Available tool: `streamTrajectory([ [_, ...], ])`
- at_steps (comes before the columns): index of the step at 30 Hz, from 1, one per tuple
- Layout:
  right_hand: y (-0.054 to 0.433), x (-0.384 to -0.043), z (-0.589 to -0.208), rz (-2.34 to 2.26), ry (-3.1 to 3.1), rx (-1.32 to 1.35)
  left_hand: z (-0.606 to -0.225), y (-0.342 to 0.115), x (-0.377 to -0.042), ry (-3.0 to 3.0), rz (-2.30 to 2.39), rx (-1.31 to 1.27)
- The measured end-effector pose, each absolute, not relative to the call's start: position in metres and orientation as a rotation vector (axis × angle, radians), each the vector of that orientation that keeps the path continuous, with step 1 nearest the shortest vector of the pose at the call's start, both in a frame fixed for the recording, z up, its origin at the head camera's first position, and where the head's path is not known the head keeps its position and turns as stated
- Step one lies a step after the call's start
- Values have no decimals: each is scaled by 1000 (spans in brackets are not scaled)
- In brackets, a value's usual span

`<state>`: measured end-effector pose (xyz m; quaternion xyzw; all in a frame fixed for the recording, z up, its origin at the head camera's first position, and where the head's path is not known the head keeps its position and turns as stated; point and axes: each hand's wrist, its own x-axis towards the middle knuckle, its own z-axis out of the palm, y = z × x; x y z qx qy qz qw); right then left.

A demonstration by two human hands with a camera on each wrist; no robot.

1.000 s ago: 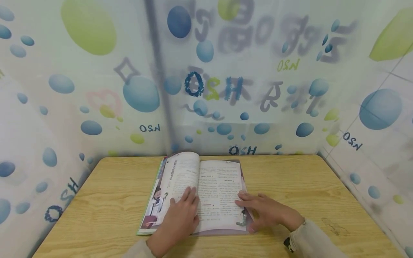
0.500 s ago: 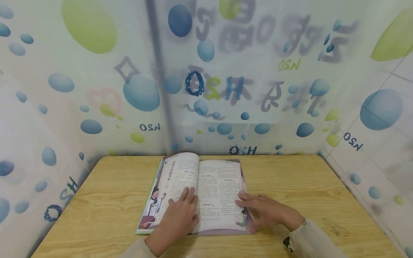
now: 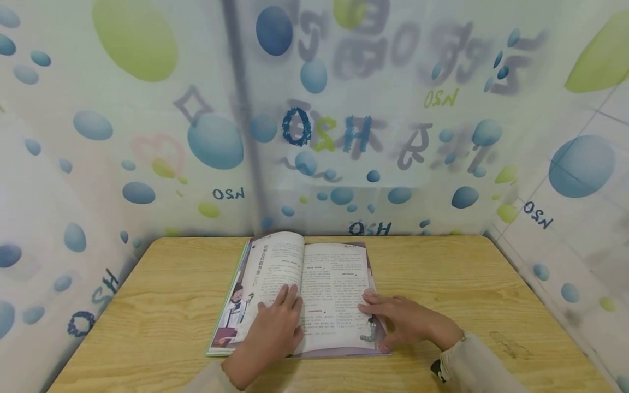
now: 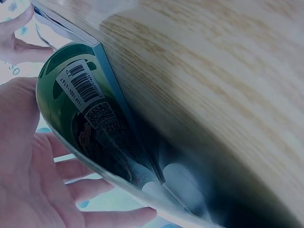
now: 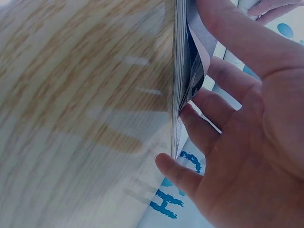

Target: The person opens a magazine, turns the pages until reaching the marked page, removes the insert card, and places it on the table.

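An open magazine (image 3: 334,278) with printed text lies on the wooden table, its left page arched near the spine. My left hand (image 3: 272,330) rests on the left page with fingers extended toward the gutter. In the left wrist view the back cover (image 4: 90,104), with a barcode, curves up from the tabletop, and the left hand (image 4: 38,185) is beyond its edge. My right hand (image 3: 405,319) holds the right page edge, fingertips over the page and thumb at the lower corner. The right wrist view has a curled page (image 5: 202,40) between thumb and fingers of the right hand (image 5: 247,137).
Light wood grain covers the table (image 3: 491,295), with a faint scribble (image 3: 511,345) near its right side. A pale backdrop (image 3: 334,207) printed with blue and green spots rises behind it and on both sides. A small black item (image 3: 438,372) sits at the right cuff.
The left page has shifted slightly, with more of the printed figure showing beside my left hand. Both hands stay almost where they were.
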<state>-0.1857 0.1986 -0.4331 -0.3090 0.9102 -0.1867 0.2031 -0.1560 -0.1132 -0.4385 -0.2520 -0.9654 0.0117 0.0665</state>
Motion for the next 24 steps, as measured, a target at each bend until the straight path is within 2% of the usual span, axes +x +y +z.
streamTrajectory([
  [17, 197, -189, -432, -509, 2578, -951, -436, -113, -155, -2875, 72, -749],
  [24, 198, -191, -435, -527, 2585, -969, -438, -108, -155, -2765, 137, -840],
])
